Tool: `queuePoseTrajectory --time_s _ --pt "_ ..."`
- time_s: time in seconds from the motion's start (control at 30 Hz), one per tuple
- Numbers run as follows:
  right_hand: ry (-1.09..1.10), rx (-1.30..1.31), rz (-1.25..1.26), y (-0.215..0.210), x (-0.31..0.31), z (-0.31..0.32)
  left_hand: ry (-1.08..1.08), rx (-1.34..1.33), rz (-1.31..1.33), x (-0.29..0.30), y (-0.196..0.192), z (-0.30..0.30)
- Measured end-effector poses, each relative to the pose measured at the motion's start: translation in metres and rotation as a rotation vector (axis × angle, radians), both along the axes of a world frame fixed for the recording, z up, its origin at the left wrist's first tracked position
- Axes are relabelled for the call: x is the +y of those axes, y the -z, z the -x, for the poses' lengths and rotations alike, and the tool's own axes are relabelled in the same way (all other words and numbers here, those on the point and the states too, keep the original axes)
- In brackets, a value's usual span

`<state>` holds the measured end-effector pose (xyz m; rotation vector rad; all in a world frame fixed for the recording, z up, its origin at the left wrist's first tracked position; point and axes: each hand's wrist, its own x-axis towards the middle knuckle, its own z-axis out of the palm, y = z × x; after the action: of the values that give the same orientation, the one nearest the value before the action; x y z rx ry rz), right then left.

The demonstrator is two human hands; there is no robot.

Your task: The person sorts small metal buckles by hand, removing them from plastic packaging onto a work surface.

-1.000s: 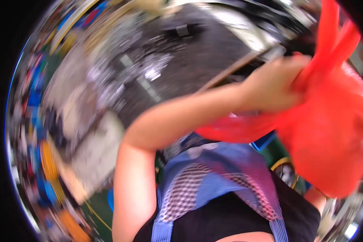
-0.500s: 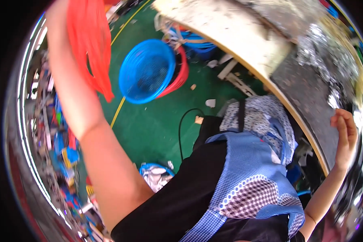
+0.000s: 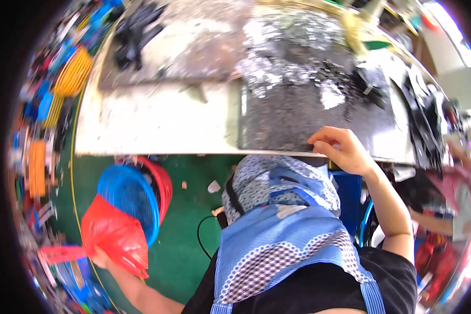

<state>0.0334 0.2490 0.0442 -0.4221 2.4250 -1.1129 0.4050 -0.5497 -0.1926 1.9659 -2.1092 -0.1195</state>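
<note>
At the lower left my left hand (image 3: 100, 258) is closed on a red plastic bag (image 3: 112, 233). The bag bulges out toward the blue basket, and a gathered pink-red end sticks out on the hand's other side. Part of the blue mesh basket (image 3: 128, 196) is covered by the bag. My right hand (image 3: 345, 149) is at the near edge of the worktable, over the dark board (image 3: 277, 125). Its fingers curl in toward the thumb in a loose pinch, and nothing shows between them.
Silvery-black scraps (image 3: 293, 47) lie on the worktable (image 3: 157, 120), with black strips (image 3: 424, 115) at its right end. A red basket (image 3: 161, 183) stands against the blue one on the green floor. Yellow round items (image 3: 74, 72) are at far left. A person in pink (image 3: 458, 183) is at right.
My view has turned, bringing the worktable to the front. The red bag came down from the upper left, now bulging, beside the blue basket. My right hand is nearer the table's front edge.
</note>
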Motion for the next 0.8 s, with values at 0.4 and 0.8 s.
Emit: queuePoseTrajectory --time_s 0.4,0.8 --pt "0.441 0.564 0.306 0.01 0.068 0.097 0.958 0.818 0.081 0.186 -0.169 0.25" --pt "0.465 -0.001 1.031 -0.004 0.081 0.063 1.619 0.73 -1.565 0.685 -0.247 0.477"
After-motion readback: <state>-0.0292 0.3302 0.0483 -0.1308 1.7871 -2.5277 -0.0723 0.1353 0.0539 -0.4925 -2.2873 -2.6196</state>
